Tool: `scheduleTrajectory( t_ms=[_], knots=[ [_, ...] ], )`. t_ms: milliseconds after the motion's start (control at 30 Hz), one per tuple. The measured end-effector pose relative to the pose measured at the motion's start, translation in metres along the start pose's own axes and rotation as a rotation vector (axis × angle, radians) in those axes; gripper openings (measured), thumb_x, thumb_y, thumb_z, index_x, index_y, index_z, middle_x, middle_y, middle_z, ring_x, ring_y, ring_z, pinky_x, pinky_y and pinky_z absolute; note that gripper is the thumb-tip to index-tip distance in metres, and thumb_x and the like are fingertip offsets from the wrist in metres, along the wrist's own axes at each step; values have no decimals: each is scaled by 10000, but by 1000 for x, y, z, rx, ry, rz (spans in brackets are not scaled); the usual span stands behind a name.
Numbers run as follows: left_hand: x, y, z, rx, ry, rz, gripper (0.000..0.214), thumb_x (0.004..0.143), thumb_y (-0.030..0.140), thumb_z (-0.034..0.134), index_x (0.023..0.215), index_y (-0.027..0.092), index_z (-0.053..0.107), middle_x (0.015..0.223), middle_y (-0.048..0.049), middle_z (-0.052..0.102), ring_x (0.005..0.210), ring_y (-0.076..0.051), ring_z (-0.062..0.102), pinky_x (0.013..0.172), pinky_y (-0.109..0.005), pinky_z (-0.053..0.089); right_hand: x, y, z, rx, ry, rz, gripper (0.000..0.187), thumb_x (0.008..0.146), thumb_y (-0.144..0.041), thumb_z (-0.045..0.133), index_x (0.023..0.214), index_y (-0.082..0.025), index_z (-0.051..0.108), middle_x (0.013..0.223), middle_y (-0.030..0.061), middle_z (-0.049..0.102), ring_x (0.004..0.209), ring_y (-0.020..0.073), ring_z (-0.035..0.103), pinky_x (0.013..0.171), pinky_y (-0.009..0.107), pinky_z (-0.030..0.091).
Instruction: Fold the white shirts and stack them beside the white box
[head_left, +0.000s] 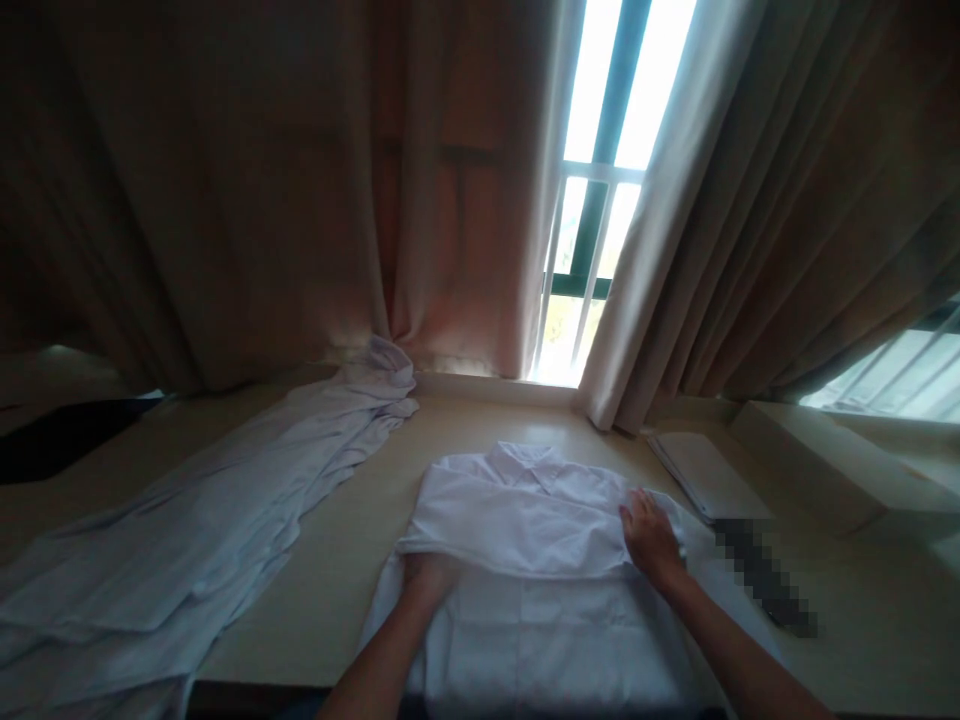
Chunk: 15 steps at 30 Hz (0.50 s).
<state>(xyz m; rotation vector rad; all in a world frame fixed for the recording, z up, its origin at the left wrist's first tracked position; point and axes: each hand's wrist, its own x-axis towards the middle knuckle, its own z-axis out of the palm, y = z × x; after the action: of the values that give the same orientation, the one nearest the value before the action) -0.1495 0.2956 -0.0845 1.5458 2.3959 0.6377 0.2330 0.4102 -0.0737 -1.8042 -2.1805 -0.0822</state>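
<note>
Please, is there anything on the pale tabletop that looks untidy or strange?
The long heap of crumpled white cloth at left looks untidy compared with the flatter white collared shirt. At right, a dark pixelated patch is odd: it hides what lies there.

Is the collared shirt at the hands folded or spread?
Partly folded: below the collar, a layer of the shirt lies crosswise, its edge over the left hand; the nearer part lies spread.

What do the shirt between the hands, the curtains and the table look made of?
Shirt: matt white cloth, probably cotton or a blend, as it creases softly. Curtains: matt fabric, hanging in deep folds with some light glowing through; fibre unclear. Table: pale, smooth, slight sheen toward the back; perhaps laminate or varnished wood, I can't tell which.
</note>
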Motion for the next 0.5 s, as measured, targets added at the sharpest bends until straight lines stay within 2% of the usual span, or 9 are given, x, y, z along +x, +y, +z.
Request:
scheduleTrajectory(
  t_ms=[67,133,233,333,367,433,500],
  knots=[
    [0,2,-3,-1,-4,10,411,792,374,532,1142,178,625,1184,-136,654,1195,-262,528,987,-380,421,-3,-35,0,49,-36,-189,533,975,-376,266,1412,-117,428,1473,134,400,1388,240,304,1132,412,224],
    [-4,2,-8,1,-1,26,341,811,366,510,1062,186,654,1092,-132,685,1119,-253,573,946,-368,439,-12,-66,5,79,-115,-310,515,984,-404,266,1433,-194,406,1501,84,368,1391,227,299,1128,406,224],
    [-23,-5,-19,9,5,63,252,830,345,485,902,197,676,924,-119,704,971,-242,625,870,-356,465,-28,-93,14,53,-229,-304,509,980,-442,294,1435,-239,400,1503,86,364,1385,261,305,1100,467,238],
    [-54,-26,-29,30,28,160,249,863,321,447,817,206,663,858,-101,687,902,-226,627,852,-353,464,-33,-103,16,18,-223,-258,462,961,-402,368,1375,-225,471,1450,118,432,1346,280,354,1078,478,249],
    [-64,-35,-32,47,69,223,253,877,311,433,831,207,659,876,-97,681,910,-222,619,868,-358,458,-31,-108,13,16,-194,-256,424,948,-375,405,1322,-213,520,1417,126,466,1324,280,378,1075,462,253],
    [-75,-53,-36,106,226,319,245,892,311,437,908,191,650,933,-106,660,946,-232,593,898,-382,444,-22,-124,5,42,-136,-282,337,919,-325,468,1198,-192,602,1336,129,533,1266,269,430,1067,416,267],
    [-76,-68,-39,171,393,323,272,881,336,483,1029,160,627,980,-124,632,974,-253,570,899,-407,446,-8,-153,-3,115,-112,-351,287,908,-302,495,1134,-191,632,1272,112,577,1214,250,467,1048,373,292]
  ],
)
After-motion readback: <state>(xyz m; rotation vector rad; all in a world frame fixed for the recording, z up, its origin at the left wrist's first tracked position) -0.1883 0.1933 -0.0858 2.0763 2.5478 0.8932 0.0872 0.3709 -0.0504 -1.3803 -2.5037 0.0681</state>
